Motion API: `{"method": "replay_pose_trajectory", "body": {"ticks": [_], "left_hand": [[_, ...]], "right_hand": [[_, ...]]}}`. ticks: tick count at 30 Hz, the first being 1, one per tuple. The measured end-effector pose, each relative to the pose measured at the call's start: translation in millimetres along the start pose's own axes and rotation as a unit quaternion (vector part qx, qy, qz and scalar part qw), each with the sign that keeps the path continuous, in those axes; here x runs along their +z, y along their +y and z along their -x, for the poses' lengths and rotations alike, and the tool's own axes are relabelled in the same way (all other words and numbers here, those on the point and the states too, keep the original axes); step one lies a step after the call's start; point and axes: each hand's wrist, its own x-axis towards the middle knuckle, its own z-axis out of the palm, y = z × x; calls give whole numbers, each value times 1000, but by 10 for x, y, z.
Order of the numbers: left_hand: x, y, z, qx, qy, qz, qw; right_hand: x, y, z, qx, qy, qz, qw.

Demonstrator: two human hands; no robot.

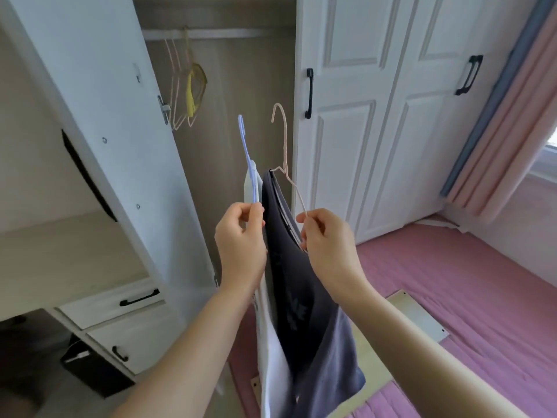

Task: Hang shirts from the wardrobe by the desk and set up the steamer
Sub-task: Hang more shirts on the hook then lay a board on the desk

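Observation:
I stand before the open wardrobe. My left hand (241,236) pinches the arm of a blue hanger (244,146) that carries a white shirt (272,357). My right hand (327,239) pinches the arm of a beige hanger (283,140) with a dark grey shirt (304,312) on it. Both hangers are held up side by side, hooks pointing up, in front of the wardrobe opening. The shirts hang down between my forearms. The wardrobe rail (205,33) runs across the top of the opening. No steamer is in view.
Several bare hangers, beige and yellow (187,86), hang at the rail's left end. The open wardrobe door (99,116) stands at the left, closed doors (376,116) at the right. A desk with drawers (99,306) is lower left. A pink bed (467,297) and curtains (506,116) fill the right.

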Motion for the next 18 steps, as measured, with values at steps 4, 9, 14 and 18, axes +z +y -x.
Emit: {"method": "replay_pose_trajectory", "body": {"ticks": [4, 9, 14, 18], "left_hand": [[-329, 78, 521, -15, 3, -6, 1000], [-704, 122, 1106, -30, -9, -21, 999], [-1082, 202, 1527, -30, -17, -44, 998], [-1355, 243, 1777, -42, -17, -35, 998]], "right_hand": [[-56, 3, 574, 11, -7, 7, 1000], [-121, 53, 1216, 24, -20, 15, 999], [-151, 85, 1720, 36, -21, 3, 999], [-106, 65, 2065, 26, -34, 10, 999]]}}
